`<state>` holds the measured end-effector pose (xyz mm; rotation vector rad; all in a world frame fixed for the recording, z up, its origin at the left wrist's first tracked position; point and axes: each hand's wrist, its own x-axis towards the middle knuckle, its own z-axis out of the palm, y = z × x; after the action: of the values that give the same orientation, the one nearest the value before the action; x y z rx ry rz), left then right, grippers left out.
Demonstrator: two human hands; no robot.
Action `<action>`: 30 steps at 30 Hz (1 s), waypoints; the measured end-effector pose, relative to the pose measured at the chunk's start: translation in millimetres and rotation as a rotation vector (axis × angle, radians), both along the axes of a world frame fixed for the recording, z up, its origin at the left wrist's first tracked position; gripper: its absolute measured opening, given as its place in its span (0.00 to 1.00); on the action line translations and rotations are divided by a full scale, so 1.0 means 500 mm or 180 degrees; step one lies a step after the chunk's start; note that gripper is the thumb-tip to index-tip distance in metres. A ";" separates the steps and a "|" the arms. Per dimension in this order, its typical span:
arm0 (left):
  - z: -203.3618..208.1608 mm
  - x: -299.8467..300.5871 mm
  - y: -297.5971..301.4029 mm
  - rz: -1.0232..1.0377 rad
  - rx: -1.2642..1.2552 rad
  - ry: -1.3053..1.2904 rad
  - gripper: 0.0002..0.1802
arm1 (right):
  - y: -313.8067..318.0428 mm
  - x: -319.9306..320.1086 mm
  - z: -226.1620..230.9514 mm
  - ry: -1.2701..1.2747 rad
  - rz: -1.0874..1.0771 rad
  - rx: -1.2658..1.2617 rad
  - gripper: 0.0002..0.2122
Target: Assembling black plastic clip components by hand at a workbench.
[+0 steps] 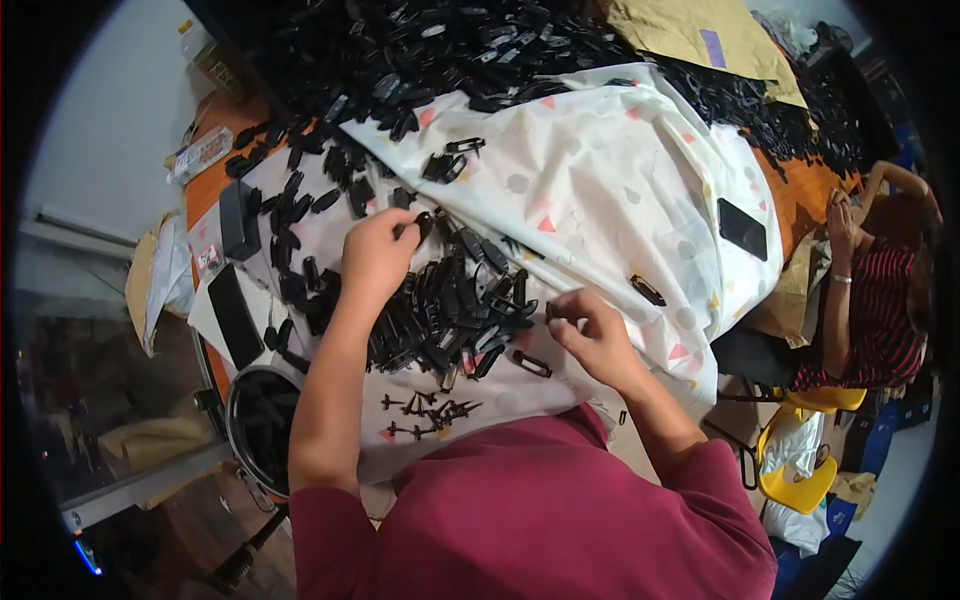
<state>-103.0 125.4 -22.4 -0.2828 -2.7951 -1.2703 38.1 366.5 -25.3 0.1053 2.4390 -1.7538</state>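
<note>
My left hand (380, 255) is closed in a pinch on a small black plastic part (424, 225) at the upper edge of the near pile. To the right, my right hand (592, 338) has its fingers curled together around something small and dark, mostly hidden by the fingertips. Between the hands lies a heap of black oblong plastic parts (440, 310) on a white patterned cloth. One hollow black part (532, 364) rests apart, left of my right hand. Small black pin-like pieces (425, 412) lie scattered near the table's front edge.
A large mass of black parts (400, 60) covers the far side. A phone (743, 229) lies on the cloth at right; a dark flat device (234, 315) lies at left above a round container (240, 425). Another person in a striped top (875, 310) sits at the right.
</note>
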 end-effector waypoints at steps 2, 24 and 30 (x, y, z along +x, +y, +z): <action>0.033 0.043 0.020 0.0069 0.1080 -0.0664 0.05 | -0.018 -0.029 0.017 -0.0025 -0.0074 -0.1350 0.14; 0.098 0.152 0.112 -0.1198 0.2366 -0.0348 0.13 | -0.013 -0.063 0.153 -0.0404 -0.0151 -0.2684 0.04; 0.120 0.158 0.106 -0.1207 0.1121 0.1213 0.14 | -0.022 -0.061 0.141 -0.0586 -0.0144 -0.2605 0.03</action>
<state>-23.9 178.5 37.5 -0.9491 -2.2173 -1.5512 7.7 355.4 45.0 0.2167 1.4517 -2.4663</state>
